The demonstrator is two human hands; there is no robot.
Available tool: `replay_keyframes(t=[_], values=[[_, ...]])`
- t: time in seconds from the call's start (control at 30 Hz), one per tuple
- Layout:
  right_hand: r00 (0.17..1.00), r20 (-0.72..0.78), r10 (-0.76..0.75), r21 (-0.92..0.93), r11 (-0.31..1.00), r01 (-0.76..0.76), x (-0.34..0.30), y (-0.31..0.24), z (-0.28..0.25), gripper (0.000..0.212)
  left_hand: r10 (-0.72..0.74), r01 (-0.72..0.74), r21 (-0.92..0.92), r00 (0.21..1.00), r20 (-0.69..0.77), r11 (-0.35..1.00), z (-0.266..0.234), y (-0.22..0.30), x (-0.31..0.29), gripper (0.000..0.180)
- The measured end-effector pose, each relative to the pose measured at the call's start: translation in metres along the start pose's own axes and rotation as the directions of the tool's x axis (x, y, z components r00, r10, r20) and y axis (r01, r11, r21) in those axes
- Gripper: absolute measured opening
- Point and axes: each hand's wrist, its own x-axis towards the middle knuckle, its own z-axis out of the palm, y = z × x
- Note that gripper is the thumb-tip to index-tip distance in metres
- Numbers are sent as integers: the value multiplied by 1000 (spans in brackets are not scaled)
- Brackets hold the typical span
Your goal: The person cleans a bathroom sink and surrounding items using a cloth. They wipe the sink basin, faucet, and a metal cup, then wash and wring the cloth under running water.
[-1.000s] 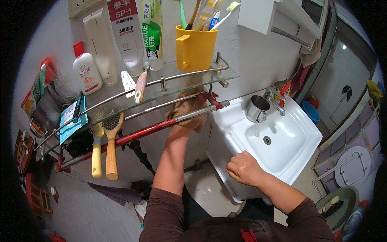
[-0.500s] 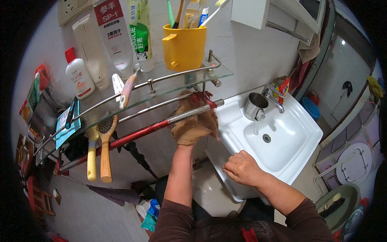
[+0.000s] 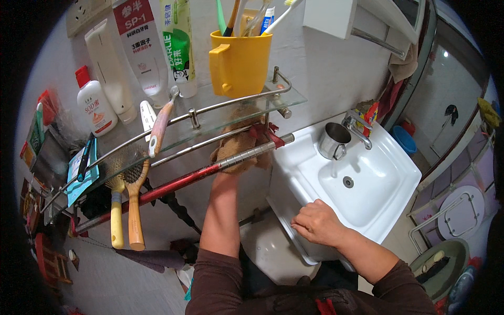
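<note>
A brown, soft-looking cloth with a rough, napped surface (image 3: 235, 148) covers my left hand, so those fingers are hidden and I cannot tell how far they are open or how firmly they grip. Only my bare left wrist (image 3: 224, 185) shows, running up into the cloth. The cloth is bunched and creased, with uneven edges and a fold sagging to the right of the wrist. It sits under the clear glass shelf with a metal rail (image 3: 220, 114) and behind the long red rod with a silver banded end (image 3: 173, 181), which crosses in front of it. A dark red knotted strip (image 3: 260, 131) hangs at the cloth's upper right.

My right hand (image 3: 317, 223) is curled into a loose fist, back upward; its palm is turned away, so I cannot tell what, if anything, lies inside. Those fingers are at the near left rim of the white, glossy washbasin (image 3: 378, 184); whether they touch it, I cannot tell. Beyond them stands a shiny steel mug (image 3: 335, 140), close to the chrome tap (image 3: 358, 130).

Well to the left of my covered fingers hang a wooden-handled hairbrush (image 3: 135, 220) and a yellow-handled brush (image 3: 116, 223). Above them, on the glass, stands a yellow plastic cup of toothbrushes (image 3: 241, 63).
</note>
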Motion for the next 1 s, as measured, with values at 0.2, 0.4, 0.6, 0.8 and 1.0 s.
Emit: replay_keyframes(t=[0.2,0.4,0.6,0.8,1.0], values=[[1000,15,16,15,1000,-17,0,-2,-3,9,100,5,741,990,-98,672,9,23,-24,44],[1000,-4,6,17,1000,-6,-1,-1,-1,10,325,-139,816,944,-62,561,25,32,-33,47],[1000,-14,14,30,999,-13,-2,1,1,10,82,-5,441,984,-156,897,20,19,-12,42],[1000,-23,19,27,999,-18,-2,0,1,9,60,-60,507,998,17,860,18,16,-26,37],[993,-49,111,118,987,-104,-4,3,3,12,-84,-222,906,960,268,360,30,47,-69,51]])
